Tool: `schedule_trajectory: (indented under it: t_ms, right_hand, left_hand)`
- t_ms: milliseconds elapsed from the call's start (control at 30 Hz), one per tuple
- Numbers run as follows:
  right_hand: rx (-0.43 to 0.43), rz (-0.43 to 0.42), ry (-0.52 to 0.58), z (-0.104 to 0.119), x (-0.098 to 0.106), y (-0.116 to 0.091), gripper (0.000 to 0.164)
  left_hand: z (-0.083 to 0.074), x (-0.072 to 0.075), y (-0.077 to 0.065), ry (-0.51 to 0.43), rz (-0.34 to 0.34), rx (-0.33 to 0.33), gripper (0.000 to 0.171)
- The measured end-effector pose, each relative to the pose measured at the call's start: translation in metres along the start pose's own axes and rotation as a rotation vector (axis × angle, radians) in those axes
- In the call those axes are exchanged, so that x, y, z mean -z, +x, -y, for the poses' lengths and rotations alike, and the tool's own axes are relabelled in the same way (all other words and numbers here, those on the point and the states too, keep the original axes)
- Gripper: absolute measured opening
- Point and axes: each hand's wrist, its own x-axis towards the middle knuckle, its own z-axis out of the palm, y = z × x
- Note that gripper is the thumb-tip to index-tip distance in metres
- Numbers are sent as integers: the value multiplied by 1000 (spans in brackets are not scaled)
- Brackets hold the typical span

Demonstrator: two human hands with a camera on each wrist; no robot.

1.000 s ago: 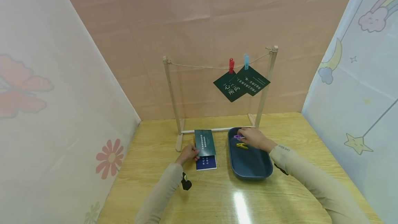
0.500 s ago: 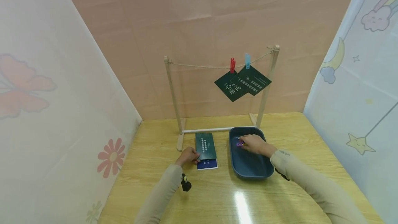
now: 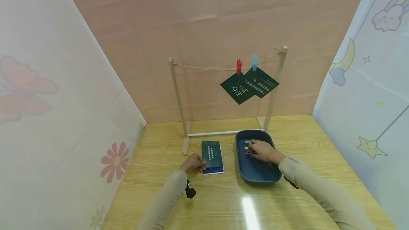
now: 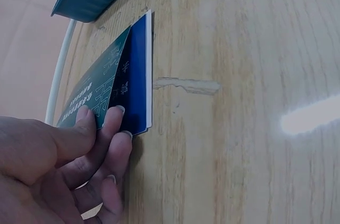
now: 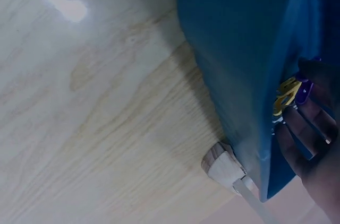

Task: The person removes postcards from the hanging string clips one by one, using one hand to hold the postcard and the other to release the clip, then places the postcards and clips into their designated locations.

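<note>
In the left wrist view, my left hand (image 4: 69, 155) pinches the near edge of a dark green card (image 4: 98, 83) between thumb and fingers. The edge is lifted off a blue card (image 4: 139, 70) with a white border lying under it. My right hand (image 3: 263, 151) reaches into the blue tray (image 3: 259, 181). In the right wrist view, a purple clothespin (image 5: 304, 91) sits between its thumb and forefinger. A yellow clothespin (image 5: 286, 95) lies against the purple one. A pale clothespin (image 3: 247, 142) shows by the fingertips in the head view.
Behind stands a wooden frame (image 3: 179, 98) with a string (image 3: 207, 68) across its top. Two dark green cards (image 3: 260, 82) hang from it by a red clothespin (image 3: 239, 67) and a light blue clothespin (image 3: 254, 62). A white rod (image 3: 212, 133) joins the feet.
The green card has come toward me, covering more of the blue card. My right hand has shifted slightly nearer within the tray, and the purple clothespin has moved with it.
</note>
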Motion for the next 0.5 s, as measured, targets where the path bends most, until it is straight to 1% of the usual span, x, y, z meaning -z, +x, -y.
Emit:
schedule_trajectory:
  t_ms: [200,367,500]
  right_hand:
    - [-34,13,44,2,-5,-4,24]
    - [-30,-27,60,3,-9,-6,26]
    - [-26,-50,66,2,-14,-9,26]
  left_hand:
    - [2,-1,-3,-13,15,-1,20]
    - [3,0,-5,-18,16,7,21]
    - [5,-1,-5,-32,19,33,21]
